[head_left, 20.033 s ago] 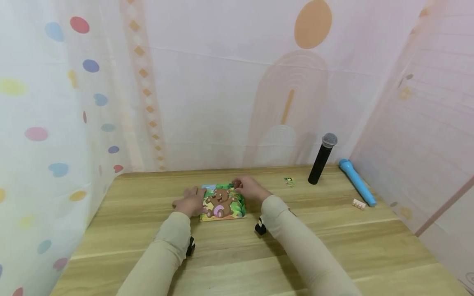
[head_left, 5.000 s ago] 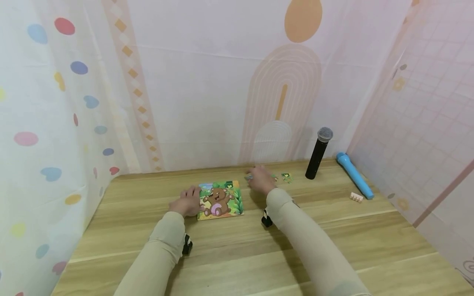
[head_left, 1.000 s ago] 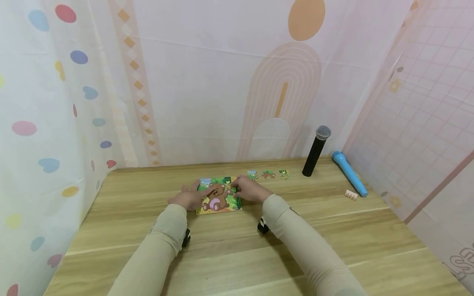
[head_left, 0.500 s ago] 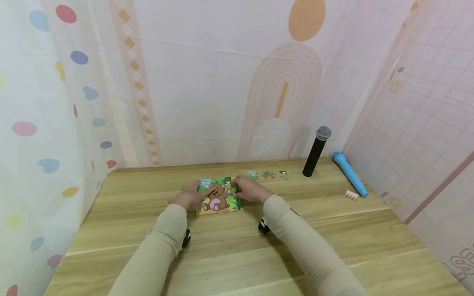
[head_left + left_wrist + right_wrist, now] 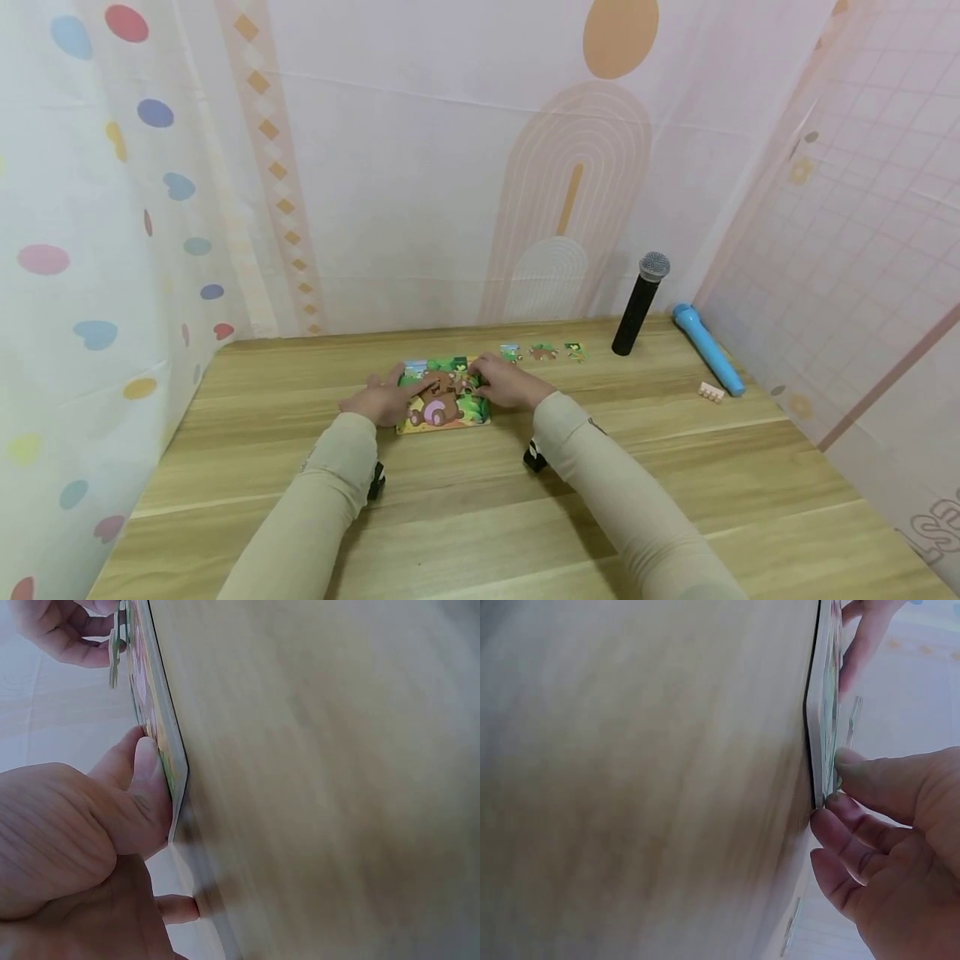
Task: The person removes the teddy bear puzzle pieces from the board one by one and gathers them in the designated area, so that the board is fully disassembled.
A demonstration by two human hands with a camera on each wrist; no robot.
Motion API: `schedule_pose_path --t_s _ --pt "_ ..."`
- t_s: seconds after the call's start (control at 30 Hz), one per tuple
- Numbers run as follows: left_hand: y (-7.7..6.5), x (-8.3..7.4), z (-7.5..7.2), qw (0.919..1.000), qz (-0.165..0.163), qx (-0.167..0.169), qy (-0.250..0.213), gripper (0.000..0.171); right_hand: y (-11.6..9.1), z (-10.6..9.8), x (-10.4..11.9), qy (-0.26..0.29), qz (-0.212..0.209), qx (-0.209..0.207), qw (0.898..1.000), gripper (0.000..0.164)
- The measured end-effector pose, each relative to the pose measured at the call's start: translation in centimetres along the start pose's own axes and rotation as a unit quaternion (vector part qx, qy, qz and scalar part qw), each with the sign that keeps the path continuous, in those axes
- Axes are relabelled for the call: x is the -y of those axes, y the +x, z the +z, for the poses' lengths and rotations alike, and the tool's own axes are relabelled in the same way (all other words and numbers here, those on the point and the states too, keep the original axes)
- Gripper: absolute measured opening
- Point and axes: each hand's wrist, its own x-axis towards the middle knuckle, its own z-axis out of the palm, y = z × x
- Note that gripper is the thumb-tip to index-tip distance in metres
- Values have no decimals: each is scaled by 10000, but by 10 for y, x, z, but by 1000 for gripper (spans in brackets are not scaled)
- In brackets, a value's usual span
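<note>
A puzzle board [image 5: 442, 417] lies on the table [image 5: 450, 517] between left hand [image 5: 382, 400] and right hand [image 5: 510, 385]; right of the latter are three puzzle pieces [image 5: 543, 352], microphone [image 5: 637, 313], toy microphone [image 5: 708, 350], block [image 5: 711, 392].

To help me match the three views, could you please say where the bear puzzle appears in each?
Head: the bear puzzle, below and slightly left of centre.
Left wrist: the puzzle, edge-on, upper left.
Right wrist: the puzzle, edge-on, upper right.
Shared landmark: the right hand.

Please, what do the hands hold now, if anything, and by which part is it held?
The right hand pinches a puzzle piece by its right edge; the left hand rests on the puzzle board.
</note>
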Motion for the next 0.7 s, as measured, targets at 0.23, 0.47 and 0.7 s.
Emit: schedule_pose_path --t_s 0.23,0.47,0.7 --pt "2 2 0 9999 -56 -79 40 72 -7 -4 -3 375 124 -21 9992 36" --pt "-1 4 0 9995 -141 -278 -109 77 -11 -8 -15 478 187 -123 9986 39" --pt "-5 2 0 9993 -150 -253 -226 75 -21 -11 -29 459 279 -357 9979 40"
